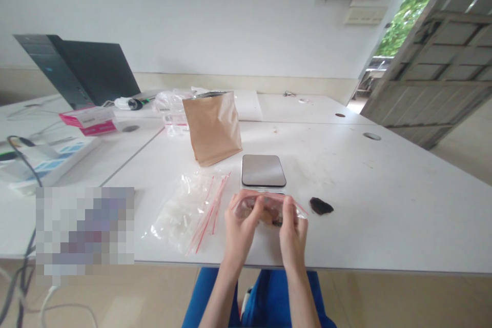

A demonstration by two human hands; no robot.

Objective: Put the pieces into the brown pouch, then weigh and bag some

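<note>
Both hands hold a small clear zip bag (269,206) with a red strip along its top and brownish pieces inside, just above the table's near edge. My left hand (240,225) pinches its left end and my right hand (293,228) pinches its right end. Directly behind the bag sits a small digital scale (263,170) with a grey steel plate. A dark brown piece (321,206) lies on the white table (384,205) to the right of my right hand. A heap of empty clear zip bags (190,210) with red strips lies to the left of my left hand.
A brown paper pouch (212,128) stands behind the scale. Further left are a pink box (92,120), a black computer tower (82,69), a white tray with cables (42,161) and a pixelated patch. A wooden door stands at the right.
</note>
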